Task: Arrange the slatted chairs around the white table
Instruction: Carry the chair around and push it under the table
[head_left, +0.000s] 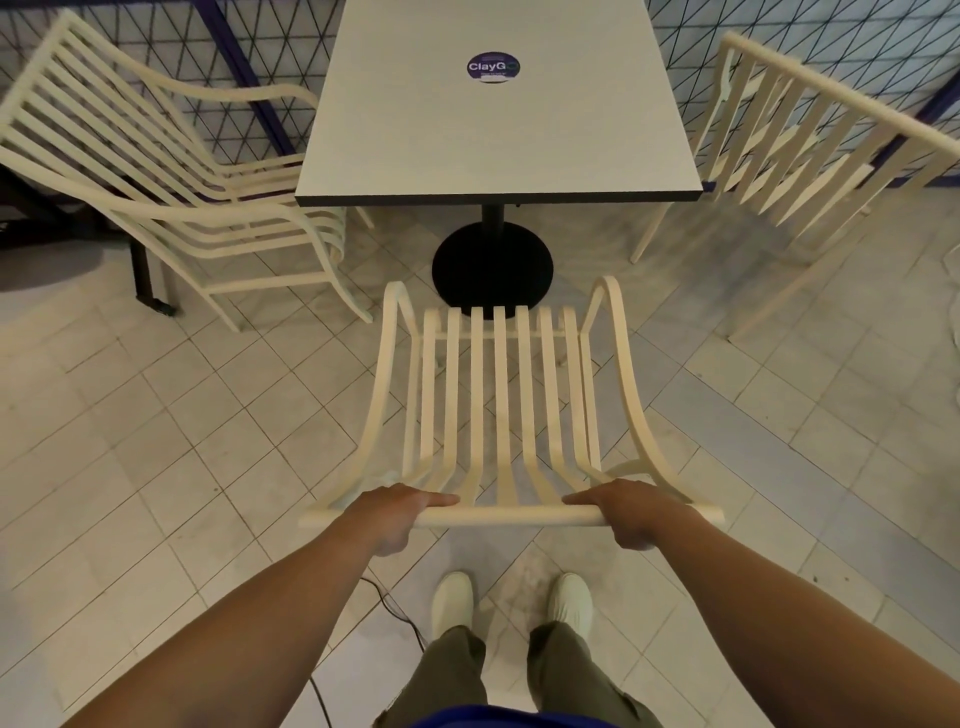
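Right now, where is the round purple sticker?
In the head view, the round purple sticker lies top centre on the white table, between the left chair and the right chair.

left hand (397, 514) gripping, right hand (631, 512) gripping

The table top (493, 130) is plain white with a dark edge band. The sticker (493, 67), at 12 o'clock on the top, is round and purple with white lettering. The pedestal base (492, 267) is black. The near chair (501, 405) at 6 o'clock of the table, the left chair (249, 244) at 9 o'clock and the right chair (841, 96) at 3 o'clock are cream with parallel slats. The floor (156, 415) has pale grey square tiles in a diagonal grid with darker grout lines. The wall panel (182, 47) at 11 o'clock is white with a black triangular lattice, crossed by purple bars (234, 52). The shoes (453, 600) are off-white, the trousers (452, 670) olive green, the cable (395, 613) black
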